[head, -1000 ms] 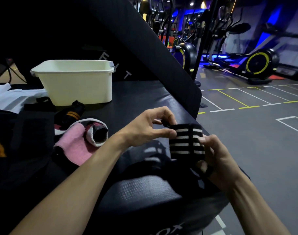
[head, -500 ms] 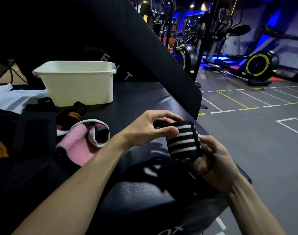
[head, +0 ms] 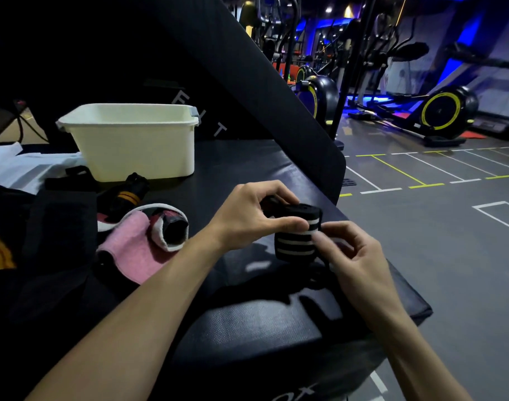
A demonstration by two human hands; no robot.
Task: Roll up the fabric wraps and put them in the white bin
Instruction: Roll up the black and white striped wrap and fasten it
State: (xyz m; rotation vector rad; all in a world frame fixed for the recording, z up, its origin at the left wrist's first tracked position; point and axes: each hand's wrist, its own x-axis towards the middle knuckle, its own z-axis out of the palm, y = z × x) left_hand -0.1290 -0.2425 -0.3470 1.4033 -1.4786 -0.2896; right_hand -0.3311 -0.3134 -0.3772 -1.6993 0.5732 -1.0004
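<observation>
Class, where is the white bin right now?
In the head view the white bin stands upper left on the black mat, beyond the pink wrap, apart from both hands.

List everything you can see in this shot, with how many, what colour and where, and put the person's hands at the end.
striped wrap: one, black with white stripes, rolled, held over the bench's near right part
white bin: one, cream white, far left on the bench
pink wrap: one, pink and white, lying unrolled on the bench left of the hands
black and orange wrap: one, rolled, in front of the bin
white cloth: one, far left edge
padded bench: one, black
exercise machines: several, black with yellow rims, on the grey floor at right
left hand: one, pinches the roll's top
right hand: one, fingers on the roll's right side
</observation>
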